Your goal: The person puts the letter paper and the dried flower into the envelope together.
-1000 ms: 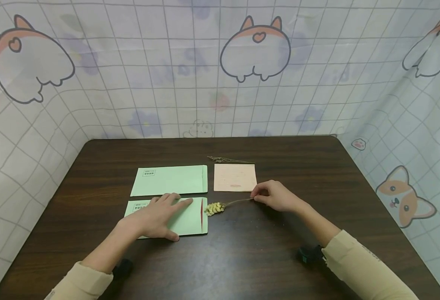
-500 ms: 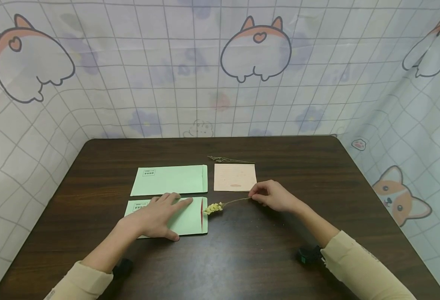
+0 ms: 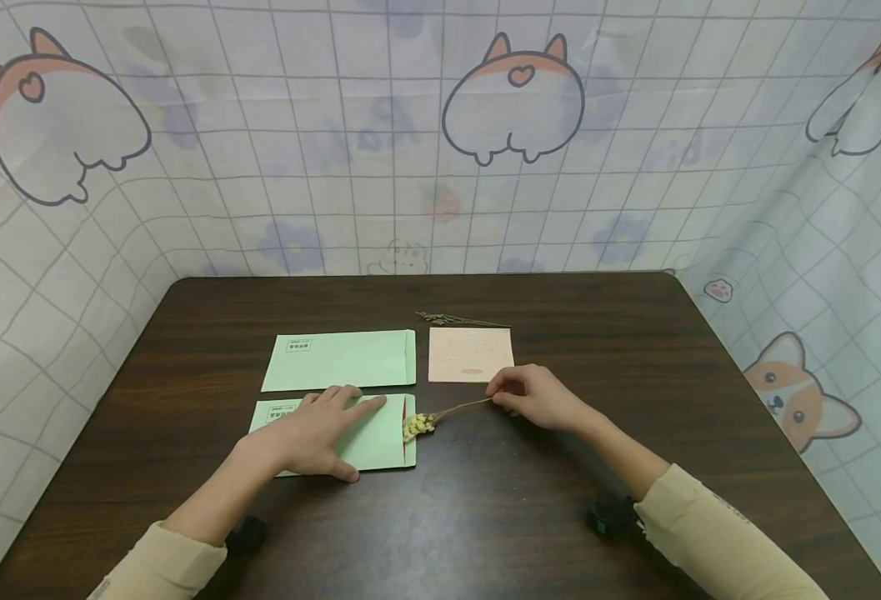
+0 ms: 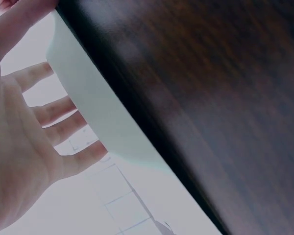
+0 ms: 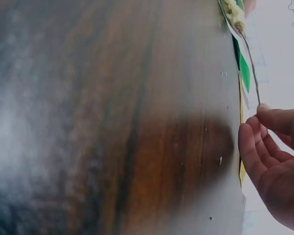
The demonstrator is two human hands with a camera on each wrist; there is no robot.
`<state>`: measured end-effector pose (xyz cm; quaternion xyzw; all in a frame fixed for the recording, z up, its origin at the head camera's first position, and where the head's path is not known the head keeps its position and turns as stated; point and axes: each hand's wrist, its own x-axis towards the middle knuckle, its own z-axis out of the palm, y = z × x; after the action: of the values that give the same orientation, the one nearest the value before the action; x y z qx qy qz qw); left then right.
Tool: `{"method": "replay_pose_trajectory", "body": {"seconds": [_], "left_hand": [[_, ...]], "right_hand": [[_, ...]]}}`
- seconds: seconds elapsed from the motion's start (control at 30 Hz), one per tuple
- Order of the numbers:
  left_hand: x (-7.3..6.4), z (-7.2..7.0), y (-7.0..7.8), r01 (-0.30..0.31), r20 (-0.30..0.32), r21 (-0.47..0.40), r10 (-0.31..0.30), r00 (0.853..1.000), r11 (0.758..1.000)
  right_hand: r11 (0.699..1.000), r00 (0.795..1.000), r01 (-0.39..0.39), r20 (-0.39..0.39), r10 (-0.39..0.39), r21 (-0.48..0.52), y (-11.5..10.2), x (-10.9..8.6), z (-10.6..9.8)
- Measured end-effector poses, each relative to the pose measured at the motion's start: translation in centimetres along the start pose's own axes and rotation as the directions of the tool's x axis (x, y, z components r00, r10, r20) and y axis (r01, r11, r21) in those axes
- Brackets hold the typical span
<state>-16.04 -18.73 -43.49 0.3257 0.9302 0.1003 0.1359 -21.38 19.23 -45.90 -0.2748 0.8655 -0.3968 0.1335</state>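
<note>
On nearer green envelope [image 3: 383,450], I see left hand [image 3: 308,435] resting, fingers spread; at envelope's right end, yellow flower [image 3: 418,427], stem [image 3: 461,407] pinched by right hand [image 3: 539,398].

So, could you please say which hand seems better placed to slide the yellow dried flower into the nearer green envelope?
Probably the right hand: it pinches the stem, the flower head at the opening; the left hand rests on the envelope.

From my end I count two green envelopes [image 3: 338,360] [image 3: 377,440], one pink sheet [image 3: 470,354], one yellow-headed dried sprig [image 3: 419,426] and one thin dried sprig [image 3: 440,318]. I also make out one left hand [image 3: 312,433] and one right hand [image 3: 539,397], two pale sleeves [image 3: 162,560] [image 3: 718,529] and one dark table [image 3: 598,321].
</note>
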Motion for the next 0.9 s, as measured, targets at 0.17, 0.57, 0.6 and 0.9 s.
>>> {"method": "replay_pose_trajectory", "body": {"seconds": [0.17, 0.57, 0.6, 0.9], "left_hand": [[-0.06, 0.03, 0.08, 0.005, 0.003, -0.005, -0.005, 1.0, 1.0], [-0.1, -0.03, 0.19, 0.012, 0.012, -0.008, -0.012, 1.0, 1.0], [-0.08, -0.01, 0.18, 0.011, 0.01, -0.009, -0.011, 1.0, 1.0], [-0.06, -0.03, 0.1, 0.017, 0.016, 0.001, -0.017, 1.0, 1.0]], "right_hand": [[1.0, 1.0, -0.013, 0.0, 0.013, -0.009, -0.13, -0.06, 0.06], [1.0, 1.0, -0.002, -0.018, 0.002, -0.004, 0.12, 0.03, 0.24], [1.0, 1.0, -0.001, -0.018, 0.001, 0.0, 0.12, 0.05, 0.27], [0.999, 0.998, -0.029, -0.048, 0.031, 0.04, 0.08, 0.1, 0.16]]}}
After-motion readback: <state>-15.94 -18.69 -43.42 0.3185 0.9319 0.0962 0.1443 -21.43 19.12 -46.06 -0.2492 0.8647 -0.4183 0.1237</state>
